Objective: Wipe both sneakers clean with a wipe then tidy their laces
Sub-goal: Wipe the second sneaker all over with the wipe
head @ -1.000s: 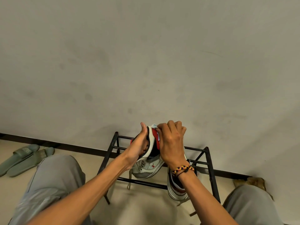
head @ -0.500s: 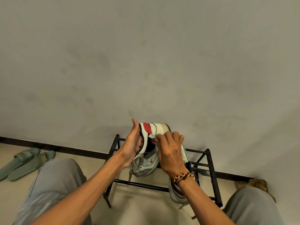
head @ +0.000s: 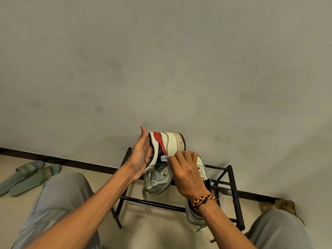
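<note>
The left hand (head: 143, 155) grips the held sneaker (head: 167, 146) at its collar, thumb raised along the heel side and the other fingers curled into the opening. The right hand (head: 186, 169) is closed narrowly on a small crumpled wipe (head: 163, 158), pinched at the fingertips and pressed against the dark collar edge beside the red panel.

Change: one second ago the shoe was turned with its opening toward the camera and the right hand covered the top of the heel. The shoe is now raised and rotated so that its white and red side panel and sole edge face up, and the wipe has travelled down to the collar edge. Judgement: cleaning of this shoe is in progress, moving from the heel to the side.

The second sneaker (head: 195, 215) stands on the black metal rack (head: 233, 186), just below the right wrist, with no hand on it. Laces (head: 143, 192) hang loose from the held shoe; lace tidying is not yet begun.
</note>
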